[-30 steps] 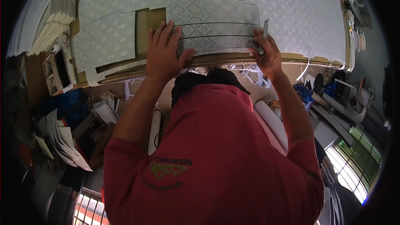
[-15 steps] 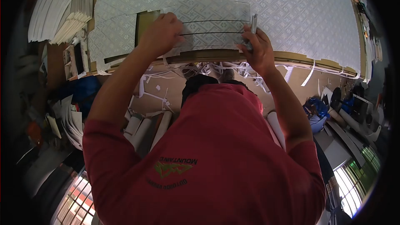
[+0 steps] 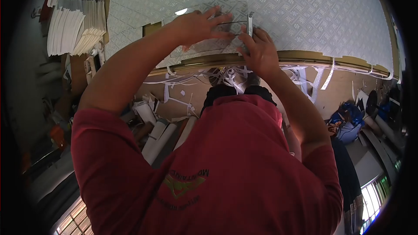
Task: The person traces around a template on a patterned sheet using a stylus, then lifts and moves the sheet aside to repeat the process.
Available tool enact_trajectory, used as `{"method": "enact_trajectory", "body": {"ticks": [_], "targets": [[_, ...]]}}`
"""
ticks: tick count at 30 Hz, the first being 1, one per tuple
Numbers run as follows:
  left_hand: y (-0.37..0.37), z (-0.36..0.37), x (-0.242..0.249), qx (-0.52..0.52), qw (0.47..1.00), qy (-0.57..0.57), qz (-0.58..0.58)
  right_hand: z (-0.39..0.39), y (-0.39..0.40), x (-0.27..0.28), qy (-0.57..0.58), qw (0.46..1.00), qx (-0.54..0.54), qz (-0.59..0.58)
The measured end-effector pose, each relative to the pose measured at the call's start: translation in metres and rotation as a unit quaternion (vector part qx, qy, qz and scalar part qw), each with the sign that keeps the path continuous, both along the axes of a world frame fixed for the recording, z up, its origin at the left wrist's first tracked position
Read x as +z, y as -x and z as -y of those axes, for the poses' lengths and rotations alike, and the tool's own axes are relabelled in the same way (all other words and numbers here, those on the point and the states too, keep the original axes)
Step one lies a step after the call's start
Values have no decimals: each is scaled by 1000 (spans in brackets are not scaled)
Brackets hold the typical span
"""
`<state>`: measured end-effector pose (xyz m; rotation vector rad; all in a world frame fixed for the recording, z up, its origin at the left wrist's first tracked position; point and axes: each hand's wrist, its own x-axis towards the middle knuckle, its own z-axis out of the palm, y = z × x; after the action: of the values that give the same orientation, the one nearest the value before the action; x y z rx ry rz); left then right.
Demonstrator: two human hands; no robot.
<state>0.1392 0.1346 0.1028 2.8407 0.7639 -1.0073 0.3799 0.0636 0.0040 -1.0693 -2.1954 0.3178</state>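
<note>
My left hand lies with its fingers spread over a clear, see-through plate with dark lines across it. The plate rests on a pale sheet with a repeating geometric pattern. At the plate's right end, my right hand holds a slim metal utility knife upright between thumb and fingers. The knife's lower end is hidden by the hand, and I cannot see whether its blade touches the sheet. A dark olive patch shows through a gap in the sheet, left of the plate.
Stacks of white paper stand at the left beside the table. Its front edge has cut paper strips hanging from it. Scraps litter the floor below. Rolls lie at lower left, and a blue bag sits at right.
My left hand has moved right along the plate, its fingers now spread. My right hand and the knife have shifted slightly left. The view has turned a little.
</note>
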Motion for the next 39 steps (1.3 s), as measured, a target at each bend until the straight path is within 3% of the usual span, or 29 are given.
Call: {"method": "enact_trajectory", "body": {"ticks": [9, 12, 14, 21, 26, 30, 32, 39], "targets": [[7, 1, -6, 20, 998, 25, 45, 9, -6, 7, 38, 997, -2, -68], [10, 0, -9, 34, 998, 31, 50, 26, -14, 23, 89, 990, -18, -106], [12, 2, -8, 45, 996, 42, 59, 41, -18, 35, 199, 963, -86, -157], [9, 3, -5, 80, 993, 72, 56, 47, -35, 45, 168, 977, -41, -127], [8, 1, -7, 88, 992, 81, 49, 38, -45, 53, 316, 930, -60, -179], [10, -1, -15, 66, 996, 43, 32, 17, -54, 59, 337, 933, -38, -120], [11, 1, -18, 59, 997, 37, 33, 5, -58, 59, 289, 955, 8, -69], [2, 10, -10, 57, 998, -12, 31, -28, -65, 66, 357, 929, 86, -48]]}}
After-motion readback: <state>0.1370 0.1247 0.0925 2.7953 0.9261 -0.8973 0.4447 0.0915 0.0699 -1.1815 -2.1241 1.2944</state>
